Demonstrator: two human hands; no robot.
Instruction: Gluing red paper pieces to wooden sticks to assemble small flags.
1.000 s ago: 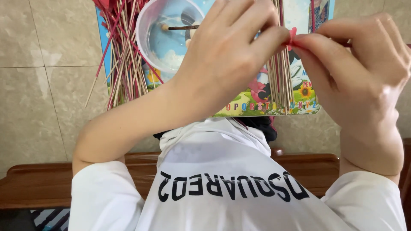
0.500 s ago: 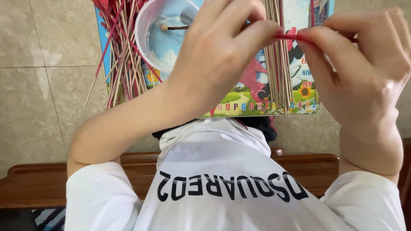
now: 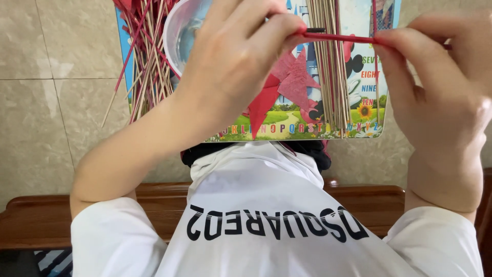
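The thin red paper-wrapped stick (image 3: 341,37) lies crosswise between both hands, its left end pinched in the closed left hand (image 3: 241,61), its right end seemingly nipped by the right hand (image 3: 446,102) above the colourful picture board (image 3: 359,102).

Beige tiled floor (image 3: 46,102) under me, upper left and right; brown wooden bench (image 3: 36,220) across lower frame; daylight even.

You are looking down at a colourful picture board (image 3: 359,115) resting across your lap. Lying directly on it are a tangled heap of red and tan sticks (image 3: 146,61) at the left, a clear plastic bowl (image 3: 179,36) beside them, a neat bundle of tan sticks (image 3: 328,77), and red folded paper shapes (image 3: 287,84).
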